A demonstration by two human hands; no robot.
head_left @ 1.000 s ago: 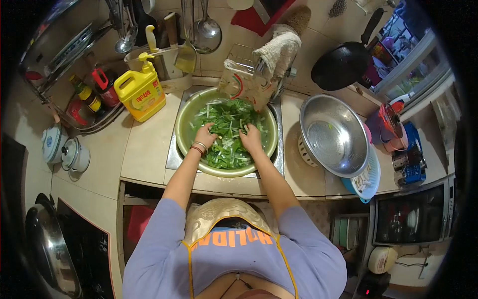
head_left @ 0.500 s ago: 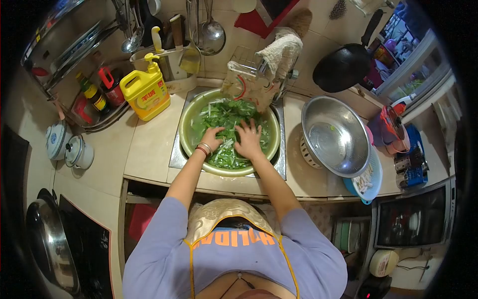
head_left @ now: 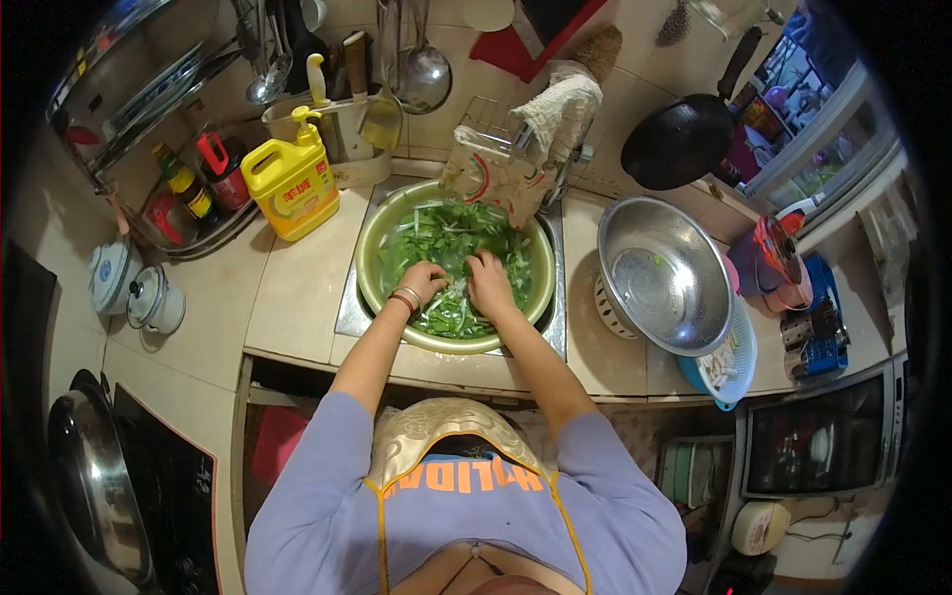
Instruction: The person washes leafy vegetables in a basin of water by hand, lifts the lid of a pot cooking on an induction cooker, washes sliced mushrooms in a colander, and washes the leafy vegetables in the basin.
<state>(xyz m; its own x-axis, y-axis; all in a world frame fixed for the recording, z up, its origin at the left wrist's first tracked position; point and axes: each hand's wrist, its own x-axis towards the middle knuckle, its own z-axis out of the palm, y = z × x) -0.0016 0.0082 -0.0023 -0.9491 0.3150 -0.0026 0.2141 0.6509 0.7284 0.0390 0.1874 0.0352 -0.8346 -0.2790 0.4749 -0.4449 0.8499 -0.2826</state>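
Note:
Chopped leafy greens [head_left: 451,233] with pale stems float in water inside a large gold-green basin [head_left: 369,288], which sits in the sink. My left hand [head_left: 426,282], with bangles at the wrist, is in the left-middle of the basin, its fingers curled closed on some greens. Close by on the right, my right hand [head_left: 489,283] has its fingers bent down and closed among the leaves. The fingertips of both hands are partly hidden by greens and water.
Right of the sink a steel colander [head_left: 664,288] rests tilted beside a blue basket [head_left: 732,362] of pale food pieces. A yellow detergent jug [head_left: 293,188] stands at left. A cloth-draped faucet [head_left: 555,109] overhangs the basin's back. A black pan [head_left: 679,144] hangs at right.
My fingers were spread over the greens and are now curled in. The right hand has drawn slightly toward the left one, and the greens have shifted.

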